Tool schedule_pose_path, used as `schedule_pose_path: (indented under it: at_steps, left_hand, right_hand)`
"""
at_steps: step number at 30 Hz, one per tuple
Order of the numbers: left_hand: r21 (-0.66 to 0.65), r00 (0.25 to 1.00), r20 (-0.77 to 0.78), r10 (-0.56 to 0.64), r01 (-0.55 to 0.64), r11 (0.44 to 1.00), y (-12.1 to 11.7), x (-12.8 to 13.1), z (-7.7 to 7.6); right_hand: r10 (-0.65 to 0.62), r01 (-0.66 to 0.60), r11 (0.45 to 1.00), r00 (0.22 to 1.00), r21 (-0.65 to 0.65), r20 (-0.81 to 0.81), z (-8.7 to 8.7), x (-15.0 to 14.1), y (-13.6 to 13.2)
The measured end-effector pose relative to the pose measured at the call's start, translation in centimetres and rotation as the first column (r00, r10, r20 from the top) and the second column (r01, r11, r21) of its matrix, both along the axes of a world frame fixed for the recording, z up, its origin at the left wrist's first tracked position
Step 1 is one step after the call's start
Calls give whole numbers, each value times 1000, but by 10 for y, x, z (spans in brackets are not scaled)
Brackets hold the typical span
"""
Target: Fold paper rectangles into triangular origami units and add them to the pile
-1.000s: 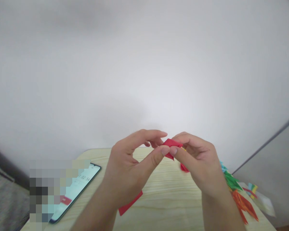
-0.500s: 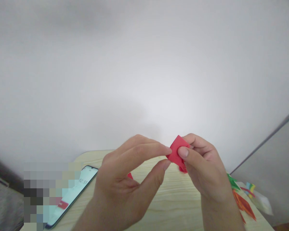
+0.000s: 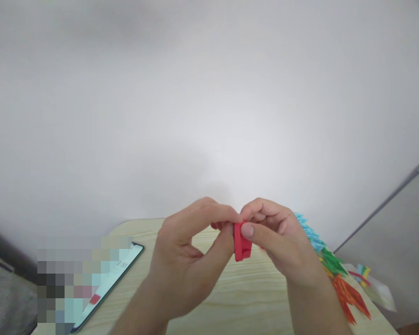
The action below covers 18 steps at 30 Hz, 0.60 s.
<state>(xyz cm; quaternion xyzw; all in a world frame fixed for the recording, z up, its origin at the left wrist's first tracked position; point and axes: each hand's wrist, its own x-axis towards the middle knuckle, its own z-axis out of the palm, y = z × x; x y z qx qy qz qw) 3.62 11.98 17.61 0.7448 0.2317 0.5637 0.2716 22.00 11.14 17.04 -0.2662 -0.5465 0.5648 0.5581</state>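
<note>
Pinching a small folded red paper (image 3: 245,243), the left hand (image 3: 190,260) and the right hand (image 3: 277,239) meet right of the frame's lower centre, each grip nearly closed, with only the paper between thumb and fingertips. Uneven thumb pressure could crush or miscrease the layers, and a loosened right thumb would probably let the flaps spring apart or the narrow band at the left edge slip out of line. The paper sits right at the fingertips, its top edge beneath both forefingers, its lower end sticking out, apparently above the counter (image 3: 251,302), so a slip would likely drop it there. Farther out, a phone (image 3: 125,263) lies at lower left; blue paper (image 3: 310,234), green paper (image 3: 333,262) and orange paper (image 3: 351,293) line the lower right, near a translucent bag (image 3: 384,297).
</note>
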Motion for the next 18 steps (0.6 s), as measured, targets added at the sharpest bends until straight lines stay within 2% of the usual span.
schedule_pose_path:
  at_steps: [6,13,18]
  left_hand:
    - [-80,1000,-31,1,-3,997,0,0,0]
    - [-156,997,35,61,-55,986,6,10,-6]
    - [-120,995,24,95,-91,989,8,15,-10]
  right_hand:
    - [-58,57,998,995,17,80,2,5,0]
    - [-135,127,990,977,60,164,0,8,6]
    - [-145,138,989,974,53,172,-4,8,11]
